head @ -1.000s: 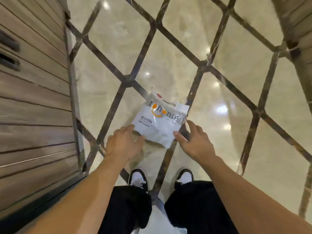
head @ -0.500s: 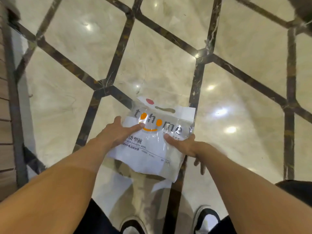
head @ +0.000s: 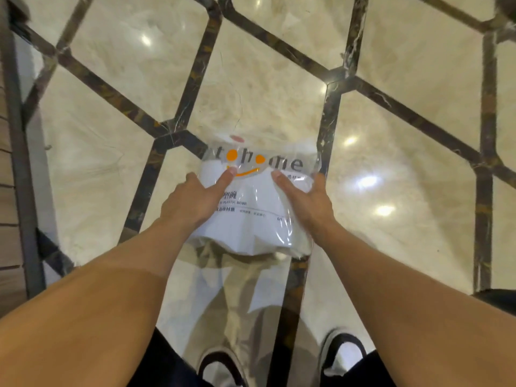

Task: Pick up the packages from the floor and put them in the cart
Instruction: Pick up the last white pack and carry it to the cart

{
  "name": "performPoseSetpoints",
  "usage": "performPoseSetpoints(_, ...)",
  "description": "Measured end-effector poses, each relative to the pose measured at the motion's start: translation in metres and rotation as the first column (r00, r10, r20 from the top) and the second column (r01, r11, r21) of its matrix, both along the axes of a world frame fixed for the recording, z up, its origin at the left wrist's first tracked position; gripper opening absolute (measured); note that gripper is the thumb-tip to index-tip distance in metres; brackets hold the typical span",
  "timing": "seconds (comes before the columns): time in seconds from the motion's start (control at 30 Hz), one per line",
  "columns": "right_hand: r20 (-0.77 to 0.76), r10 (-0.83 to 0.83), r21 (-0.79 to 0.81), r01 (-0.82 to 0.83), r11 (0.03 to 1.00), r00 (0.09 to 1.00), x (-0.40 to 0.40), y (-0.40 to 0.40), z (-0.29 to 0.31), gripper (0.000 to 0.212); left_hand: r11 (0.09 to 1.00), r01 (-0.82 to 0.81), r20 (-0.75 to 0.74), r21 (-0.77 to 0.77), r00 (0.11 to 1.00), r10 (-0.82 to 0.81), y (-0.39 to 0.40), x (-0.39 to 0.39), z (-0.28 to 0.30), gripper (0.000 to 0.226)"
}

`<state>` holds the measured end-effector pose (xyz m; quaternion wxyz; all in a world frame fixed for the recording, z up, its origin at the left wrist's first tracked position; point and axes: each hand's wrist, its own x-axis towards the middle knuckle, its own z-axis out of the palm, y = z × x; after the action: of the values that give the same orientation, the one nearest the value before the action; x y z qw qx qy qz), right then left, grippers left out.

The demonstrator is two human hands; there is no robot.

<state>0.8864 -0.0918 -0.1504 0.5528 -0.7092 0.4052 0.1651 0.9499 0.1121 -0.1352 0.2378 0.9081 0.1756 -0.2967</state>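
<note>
A clear plastic package [head: 254, 216] of white bowls, printed with grey letters and orange dots, is held in front of me above the floor. My left hand [head: 192, 199] grips its left side with the thumb on top. My right hand [head: 301, 199] grips its right side the same way. The package's bottom edge hangs free over its shadow on the tiles. No cart is in view.
The floor [head: 279, 88] is glossy cream marble with dark diagonal inlay strips. A wooden slatted wall [head: 8, 191] with a dark metal base runs along the left edge. My two black-and-white shoes [head: 343, 350] stand below the package.
Both hands closed on the package lying on the floor and lifted it. It now sits higher and closer to me, squared between my hands.
</note>
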Motion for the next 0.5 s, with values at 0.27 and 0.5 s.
performPoseSetpoints(0.27,0.024,-0.015,-0.029,0.015,0.999,1.0,-0.036,-0.005,0.074,0.104,0.99,-0.117,0.081,0.075,0.99,0.111,-0.016,-0.061,0.077,0.114)
performPoseSetpoints(0.5,0.088,-0.063,-0.004,0.063,0.998,0.994,-0.086,-0.033,0.241,0.082,0.987,-0.158,0.109,0.009,0.982,0.157,-0.032,-0.111,0.24,0.103)
